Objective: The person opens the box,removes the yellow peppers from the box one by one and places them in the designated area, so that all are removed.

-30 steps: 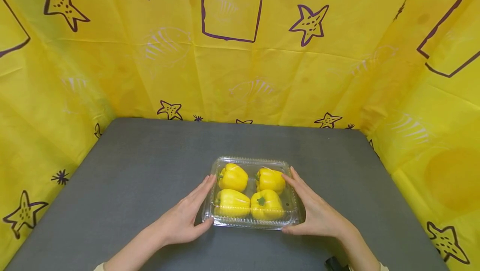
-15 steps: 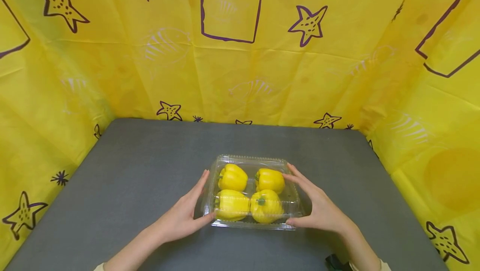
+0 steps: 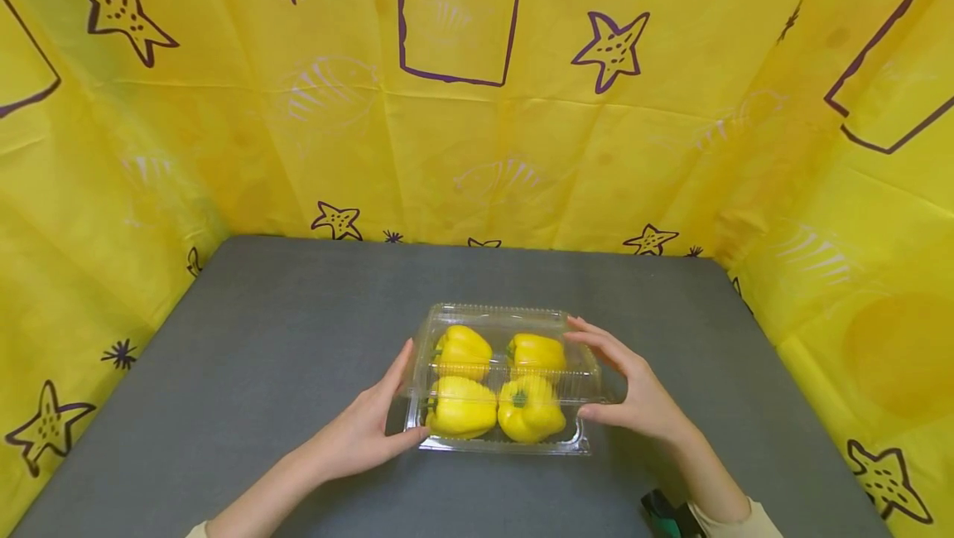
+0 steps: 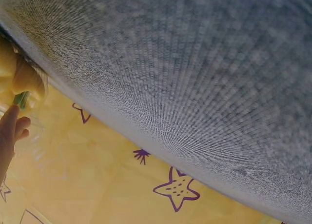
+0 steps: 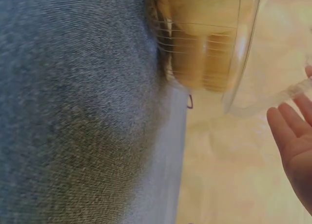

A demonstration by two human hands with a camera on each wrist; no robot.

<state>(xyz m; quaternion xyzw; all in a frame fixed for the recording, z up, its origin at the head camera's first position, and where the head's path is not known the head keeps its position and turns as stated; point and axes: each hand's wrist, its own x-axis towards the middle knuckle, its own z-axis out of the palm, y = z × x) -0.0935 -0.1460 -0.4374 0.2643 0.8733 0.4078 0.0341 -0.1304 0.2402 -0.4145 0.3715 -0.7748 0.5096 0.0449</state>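
Several yellow bell peppers (image 3: 460, 407) sit in a clear plastic clamshell tray (image 3: 514, 445) on the grey table. Its clear lid (image 3: 585, 372) is tilted up at the front, above the peppers, while the back edge stays low. My right hand (image 3: 637, 393) holds the lid's right side, thumb at the front corner and fingers farther back. On the left, my left hand (image 3: 365, 430) rests against the tray with fingers fairly straight and thumb at its front corner. The right wrist view shows the raised lid edge (image 5: 273, 102) by my fingertips (image 5: 279, 119).
Grey cloth (image 3: 313, 314) covers the table around the tray. A yellow curtain (image 3: 477, 132) with starfish and fish drawings encloses the back and sides. A dark object with a green patch (image 3: 663, 517) is beside my right wrist.
The lid's front edge has risen off the tray and tipped backward, my right hand moving up with it. My left hand has stayed nearly still at the tray's left side.
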